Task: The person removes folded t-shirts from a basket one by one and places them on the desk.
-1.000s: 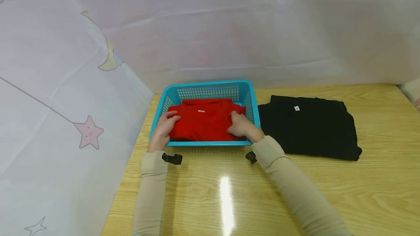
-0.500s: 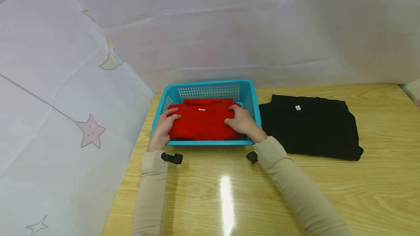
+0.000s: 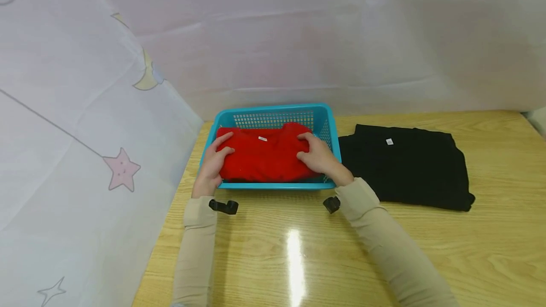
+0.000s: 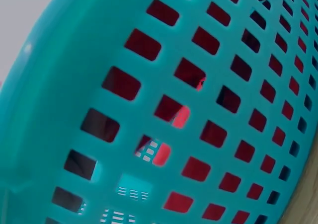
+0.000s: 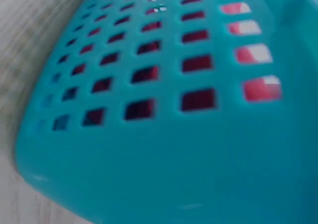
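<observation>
Red garment (image 3: 264, 162) in the blue basket (image 3: 273, 186), between left grip (image 3: 213, 161) and right grip (image 3: 321, 158), both curled on its sides.

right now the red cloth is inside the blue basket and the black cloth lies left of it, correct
The side is wrong: the head view shows the black cloth lying right of the blue basket. The red cloth is inside it, as you said.

Brightly, softly lit in the head view, streaked with white glare on the table (image 3: 294, 250) at lower centre, shaded across the backdrop (image 3: 452, 46) at upper right. Dimmer and slightly soft in the left wrist view; smeared in the right, perhaps by motion or focus.
</observation>
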`<state>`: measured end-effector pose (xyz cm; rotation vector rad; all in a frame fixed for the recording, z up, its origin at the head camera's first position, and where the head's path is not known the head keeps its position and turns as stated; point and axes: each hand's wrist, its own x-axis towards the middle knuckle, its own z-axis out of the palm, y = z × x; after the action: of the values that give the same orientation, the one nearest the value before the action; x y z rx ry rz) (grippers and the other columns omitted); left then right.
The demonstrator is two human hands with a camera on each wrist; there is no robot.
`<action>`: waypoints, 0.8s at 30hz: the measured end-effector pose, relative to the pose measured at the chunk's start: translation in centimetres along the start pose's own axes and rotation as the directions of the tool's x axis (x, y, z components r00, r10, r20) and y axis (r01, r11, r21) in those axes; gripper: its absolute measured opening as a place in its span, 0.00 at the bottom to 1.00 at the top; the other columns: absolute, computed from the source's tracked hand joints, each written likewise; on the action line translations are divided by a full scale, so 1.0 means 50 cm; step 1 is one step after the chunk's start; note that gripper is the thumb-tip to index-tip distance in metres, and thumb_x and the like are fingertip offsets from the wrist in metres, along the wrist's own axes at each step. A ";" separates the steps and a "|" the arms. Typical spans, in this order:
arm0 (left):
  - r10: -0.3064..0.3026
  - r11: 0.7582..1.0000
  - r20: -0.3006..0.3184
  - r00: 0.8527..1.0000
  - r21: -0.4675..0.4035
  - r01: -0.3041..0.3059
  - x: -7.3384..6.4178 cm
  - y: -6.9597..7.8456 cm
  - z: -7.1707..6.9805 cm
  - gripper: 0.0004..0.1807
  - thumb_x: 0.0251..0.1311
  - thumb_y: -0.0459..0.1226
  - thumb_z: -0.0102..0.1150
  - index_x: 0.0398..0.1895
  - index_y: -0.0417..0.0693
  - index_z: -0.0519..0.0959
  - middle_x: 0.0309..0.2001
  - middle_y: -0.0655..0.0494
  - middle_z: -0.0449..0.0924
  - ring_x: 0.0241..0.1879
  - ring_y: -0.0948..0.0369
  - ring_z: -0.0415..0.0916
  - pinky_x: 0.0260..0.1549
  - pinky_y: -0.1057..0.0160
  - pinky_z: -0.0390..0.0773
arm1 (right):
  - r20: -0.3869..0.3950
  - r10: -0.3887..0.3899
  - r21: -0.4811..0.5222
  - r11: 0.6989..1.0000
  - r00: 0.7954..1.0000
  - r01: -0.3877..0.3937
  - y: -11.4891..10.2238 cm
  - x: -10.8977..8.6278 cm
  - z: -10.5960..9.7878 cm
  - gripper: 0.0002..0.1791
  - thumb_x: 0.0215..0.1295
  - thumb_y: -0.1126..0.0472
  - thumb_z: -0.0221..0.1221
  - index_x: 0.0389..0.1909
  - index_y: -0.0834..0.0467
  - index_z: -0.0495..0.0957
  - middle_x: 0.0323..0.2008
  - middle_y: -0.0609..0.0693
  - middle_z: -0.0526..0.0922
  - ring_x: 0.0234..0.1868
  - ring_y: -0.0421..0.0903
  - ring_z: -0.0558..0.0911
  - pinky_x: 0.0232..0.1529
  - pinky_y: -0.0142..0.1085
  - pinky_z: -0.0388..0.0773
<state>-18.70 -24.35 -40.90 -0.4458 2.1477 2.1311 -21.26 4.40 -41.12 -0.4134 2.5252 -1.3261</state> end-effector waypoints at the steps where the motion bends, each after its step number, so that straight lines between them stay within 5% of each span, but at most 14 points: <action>1: 0.013 1.000 0.007 1.000 0.001 -0.013 -0.002 0.000 0.000 0.26 0.66 0.35 0.51 0.66 0.66 0.70 0.67 0.59 0.62 0.56 0.56 0.66 0.42 0.63 0.77 | 0.012 -0.009 0.011 1.000 1.000 0.009 -0.001 -0.002 -0.004 0.29 0.67 0.63 0.52 0.69 0.61 0.60 0.65 0.61 0.68 0.53 0.57 0.73 0.47 0.46 0.76; 11: 0.134 0.990 0.059 0.989 -0.052 -0.131 -0.010 0.005 0.003 0.27 0.67 0.34 0.51 0.67 0.67 0.69 0.69 0.59 0.59 0.62 0.55 0.61 0.45 0.64 0.79 | 0.084 -0.011 0.261 0.965 0.996 -0.012 -0.002 -0.017 -0.042 0.30 0.69 0.67 0.50 0.71 0.56 0.57 0.67 0.59 0.62 0.50 0.57 0.74 0.38 0.38 0.80; 24: 0.208 0.973 0.107 0.972 -0.122 -0.195 -0.013 0.007 0.006 0.28 0.67 0.33 0.49 0.68 0.64 0.67 0.70 0.57 0.58 0.63 0.54 0.61 0.46 0.63 0.79 | -0.010 0.011 0.257 0.966 1.000 -0.008 0.004 -0.022 -0.050 0.29 0.67 0.66 0.52 0.70 0.56 0.60 0.67 0.58 0.63 0.52 0.56 0.73 0.38 0.36 0.78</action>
<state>-18.23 -23.95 -40.41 -0.1070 2.0977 2.3247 -21.13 6.78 -39.81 -0.3389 2.3168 -1.6294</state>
